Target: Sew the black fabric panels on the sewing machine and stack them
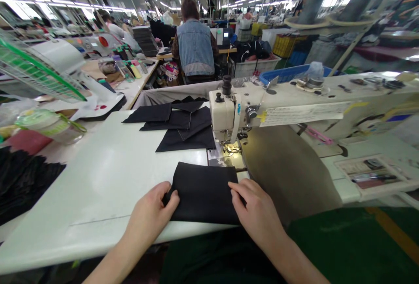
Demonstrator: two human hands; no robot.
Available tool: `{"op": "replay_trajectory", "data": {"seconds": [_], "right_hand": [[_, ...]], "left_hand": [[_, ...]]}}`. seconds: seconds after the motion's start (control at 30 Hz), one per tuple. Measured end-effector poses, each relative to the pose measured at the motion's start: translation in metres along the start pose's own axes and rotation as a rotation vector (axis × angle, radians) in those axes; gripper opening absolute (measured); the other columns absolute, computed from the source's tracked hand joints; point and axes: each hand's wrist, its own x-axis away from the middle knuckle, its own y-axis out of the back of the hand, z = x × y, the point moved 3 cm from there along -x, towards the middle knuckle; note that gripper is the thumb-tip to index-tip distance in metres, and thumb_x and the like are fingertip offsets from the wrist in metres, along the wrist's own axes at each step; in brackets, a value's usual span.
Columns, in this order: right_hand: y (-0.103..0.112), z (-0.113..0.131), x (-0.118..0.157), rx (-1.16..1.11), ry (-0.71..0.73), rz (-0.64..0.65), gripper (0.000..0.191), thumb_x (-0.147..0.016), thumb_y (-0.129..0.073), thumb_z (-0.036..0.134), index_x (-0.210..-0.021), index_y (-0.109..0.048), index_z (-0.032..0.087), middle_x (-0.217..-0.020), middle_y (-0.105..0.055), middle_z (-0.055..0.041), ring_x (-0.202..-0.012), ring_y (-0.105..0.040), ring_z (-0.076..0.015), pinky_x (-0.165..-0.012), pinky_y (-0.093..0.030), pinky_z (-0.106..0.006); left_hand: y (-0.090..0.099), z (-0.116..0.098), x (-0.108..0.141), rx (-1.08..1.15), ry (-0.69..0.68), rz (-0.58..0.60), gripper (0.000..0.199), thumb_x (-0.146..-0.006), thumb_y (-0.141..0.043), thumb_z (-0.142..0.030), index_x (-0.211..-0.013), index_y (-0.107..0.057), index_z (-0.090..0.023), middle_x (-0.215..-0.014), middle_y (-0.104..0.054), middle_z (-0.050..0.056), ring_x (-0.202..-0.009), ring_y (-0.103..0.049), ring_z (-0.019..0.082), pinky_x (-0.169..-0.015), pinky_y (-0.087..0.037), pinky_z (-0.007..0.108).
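A dark fabric piece lies at the table's front edge, just before the sewing machine's needle area. My left hand pinches its left edge between thumb and fingers. On the opposite side, my right hand grips the right edge the same way. The sewing machine stands beyond the fabric, its presser foot over a shiny metal plate. Several dark fabric pieces lie overlapping to the left of the machine head.
The white table spreads to the left. Beside it are a white fan, a lidded plastic jar and dark gathered cloth. A tray with small tools sits right. Ahead, a person in a denim vest sits facing away.
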Motion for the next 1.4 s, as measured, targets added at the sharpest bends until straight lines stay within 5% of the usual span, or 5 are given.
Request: {"op": "replay_trajectory", "data": {"seconds": [0.67,1.07,1.3,1.4], "right_hand": [[0.001,0.007,0.005,0.106,0.018,0.048,0.023,-0.091,-0.056,0.008,-0.102,-0.073,0.018,-0.088,-0.063,-0.0058,-0.083,-0.063,-0.0225,-0.075,-0.057,-0.038],[-0.005,0.002,0.019,0.275,0.251,-0.084,0.028,-0.101,-0.044,0.018,-0.111,-0.071,0.015,-0.138,-0.059,-0.016,-0.125,-0.056,-0.0328,-0.098,-0.054,-0.051],[-0.007,-0.001,0.02,0.255,0.294,-0.068,0.031,-0.102,-0.042,0.017,-0.116,-0.07,0.014,-0.123,-0.07,-0.0131,-0.117,-0.064,-0.029,-0.099,-0.053,-0.05],[-0.007,-0.001,0.021,0.261,0.293,-0.076,0.032,-0.102,-0.041,0.016,-0.115,-0.07,0.016,-0.121,-0.072,-0.0121,-0.113,-0.066,-0.0278,-0.1,-0.052,-0.051]], "left_hand": [[0.005,-0.003,-0.006,0.047,0.006,0.027,0.031,-0.086,-0.043,-0.052,-0.07,-0.044,-0.025,-0.059,-0.051,-0.002,-0.055,-0.052,0.02,-0.057,-0.034,0.029],[0.001,0.006,-0.017,0.045,0.1,0.082,0.023,-0.092,-0.057,-0.022,-0.071,-0.046,-0.023,-0.059,-0.053,-0.005,-0.055,-0.051,0.015,-0.057,-0.031,0.026],[0.002,0.001,-0.012,-0.052,0.05,0.076,0.019,-0.098,-0.05,-0.027,-0.08,-0.053,-0.022,-0.066,-0.061,0.0,-0.06,-0.059,0.019,-0.06,-0.038,0.028],[0.003,-0.002,-0.011,-0.2,-0.003,0.042,0.014,-0.098,-0.049,-0.024,-0.1,-0.062,-0.019,-0.088,-0.07,0.007,-0.076,-0.068,0.024,-0.067,-0.049,0.033]]}}
